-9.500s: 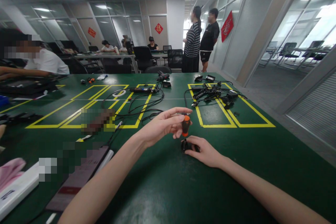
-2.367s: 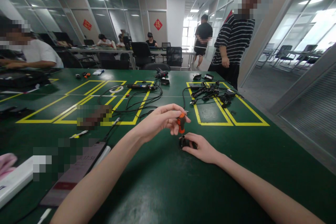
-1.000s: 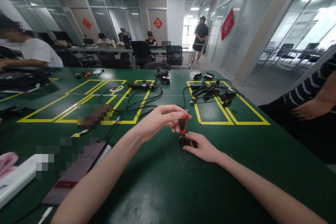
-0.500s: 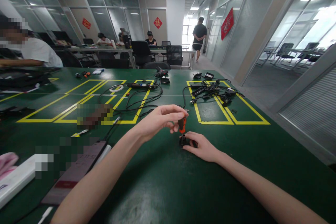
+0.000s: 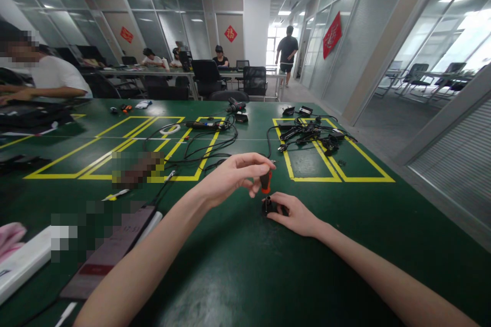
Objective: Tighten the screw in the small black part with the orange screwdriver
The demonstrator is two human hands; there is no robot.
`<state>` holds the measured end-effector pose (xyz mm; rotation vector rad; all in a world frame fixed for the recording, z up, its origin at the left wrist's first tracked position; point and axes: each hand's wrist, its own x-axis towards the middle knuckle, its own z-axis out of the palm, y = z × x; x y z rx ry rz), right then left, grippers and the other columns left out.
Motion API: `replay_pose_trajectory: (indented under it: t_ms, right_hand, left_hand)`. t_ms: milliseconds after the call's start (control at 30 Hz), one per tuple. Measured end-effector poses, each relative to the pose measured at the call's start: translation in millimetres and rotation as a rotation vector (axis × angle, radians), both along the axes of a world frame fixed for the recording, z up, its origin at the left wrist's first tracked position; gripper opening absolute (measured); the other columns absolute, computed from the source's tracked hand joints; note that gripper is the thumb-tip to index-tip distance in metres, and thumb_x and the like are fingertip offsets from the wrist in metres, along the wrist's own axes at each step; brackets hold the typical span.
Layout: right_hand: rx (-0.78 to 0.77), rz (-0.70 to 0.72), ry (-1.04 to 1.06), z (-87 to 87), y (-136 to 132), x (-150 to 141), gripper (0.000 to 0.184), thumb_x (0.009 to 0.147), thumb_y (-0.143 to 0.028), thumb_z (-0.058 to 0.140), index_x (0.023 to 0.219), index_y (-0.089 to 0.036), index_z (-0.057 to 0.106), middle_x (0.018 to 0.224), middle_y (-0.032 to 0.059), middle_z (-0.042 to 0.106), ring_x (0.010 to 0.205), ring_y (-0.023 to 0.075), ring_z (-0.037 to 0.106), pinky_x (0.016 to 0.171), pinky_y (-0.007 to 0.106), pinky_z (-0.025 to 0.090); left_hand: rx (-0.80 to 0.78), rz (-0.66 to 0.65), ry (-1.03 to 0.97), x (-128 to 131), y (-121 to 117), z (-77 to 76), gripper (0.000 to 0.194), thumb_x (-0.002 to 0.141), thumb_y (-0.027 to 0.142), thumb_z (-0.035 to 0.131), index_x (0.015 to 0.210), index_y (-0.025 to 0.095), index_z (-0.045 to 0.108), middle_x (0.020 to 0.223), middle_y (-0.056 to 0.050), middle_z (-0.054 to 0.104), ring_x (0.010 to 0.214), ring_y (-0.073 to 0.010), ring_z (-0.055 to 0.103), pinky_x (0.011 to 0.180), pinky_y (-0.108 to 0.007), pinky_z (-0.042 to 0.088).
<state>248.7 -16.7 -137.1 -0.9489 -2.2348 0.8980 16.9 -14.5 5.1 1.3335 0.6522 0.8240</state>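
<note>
My left hand [image 5: 233,176] pinches the top of a short orange-handled screwdriver [image 5: 265,184] that stands upright, its tip down in a small black part [image 5: 267,207] on the green table [image 5: 245,265]. My right hand [image 5: 295,214] lies on the table with its fingers pressed round that black part, holding it still. Most of the part is hidden under the fingers.
Black cables [image 5: 207,150] and a white ring [image 5: 169,130] lie in the yellow-taped boxes behind my hands. A heap of black adapters and leads [image 5: 310,135] sits at the right rear. A dark flat device [image 5: 111,250] lies at left. A seated person [image 5: 42,79] works at far left.
The person in the striped shirt at the right edge has left the view. My fingers have shifted slightly on the screwdriver handle. The right hand has stayed on the black part.
</note>
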Motion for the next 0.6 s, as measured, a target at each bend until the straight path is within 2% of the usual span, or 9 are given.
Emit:
replay_pose_trajectory:
  t_ms: [167, 267, 367, 500, 600]
  right_hand:
    - [-0.002, -0.002, 0.003, -1.4, 0.4, -0.2, 0.021, 0.093, -0.034, 0.070, 0.108, -0.018, 0.068, 0.102, 0.0033, 0.065, 0.070, 0.0126, 0.058, 0.065, 0.026, 0.047]
    - [-0.002, 0.000, 0.015, -1.7, 0.4, -0.3, 0.022, 0.094, -0.035, 0.070, 0.109, -0.018, 0.068, 0.102, 0.0034, 0.064, 0.068, 0.0121, 0.057, 0.064, 0.026, 0.046]
    - [0.009, -0.002, 0.016, -1.7, 0.4, -0.4, 0.023, 0.094, -0.036, 0.070, 0.109, -0.018, 0.069, 0.100, 0.0033, 0.064, 0.067, 0.0117, 0.056, 0.063, 0.026, 0.046]
    - [0.008, 0.002, 0.005, -0.6, 0.3, -0.2, 0.026, 0.095, -0.038, 0.069, 0.111, -0.018, 0.069, 0.101, 0.0040, 0.065, 0.068, 0.0124, 0.057, 0.064, 0.026, 0.046]
    - [0.009, 0.001, -0.001, 0.6, 0.0, -0.1, 0.027, 0.095, -0.039, 0.069, 0.112, -0.018, 0.069, 0.101, 0.0043, 0.065, 0.068, 0.0125, 0.057, 0.064, 0.026, 0.047]
  left_hand:
    - [-0.050, -0.026, -0.021, 1.8, 0.7, 2.1, 0.033, 0.089, 0.042, 0.072, 0.102, 0.012, 0.069, 0.104, -0.013, 0.074, 0.061, -0.0125, 0.067, 0.058, -0.025, 0.057]
    - [-0.037, 0.003, -0.022, 2.8, 1.2, 0.4, 0.028, 0.089, 0.038, 0.074, 0.105, 0.015, 0.069, 0.102, -0.010, 0.074, 0.061, -0.0103, 0.064, 0.055, -0.022, 0.054]
    - [-0.009, 0.022, -0.006, 2.2, 1.6, -2.2, 0.031, 0.088, 0.035, 0.076, 0.115, 0.019, 0.071, 0.099, -0.005, 0.070, 0.062, -0.0082, 0.060, 0.053, -0.019, 0.050]
    - [-0.002, 0.012, 0.008, 0.7, 2.0, -2.9, 0.027, 0.087, 0.036, 0.077, 0.106, 0.016, 0.075, 0.087, -0.003, 0.067, 0.062, -0.0078, 0.058, 0.053, -0.019, 0.049]
    - [-0.023, -0.002, -0.024, 0.6, 2.6, -1.6, 0.027, 0.090, 0.037, 0.073, 0.106, 0.015, 0.073, 0.102, -0.008, 0.073, 0.066, -0.0101, 0.063, 0.059, -0.022, 0.053]
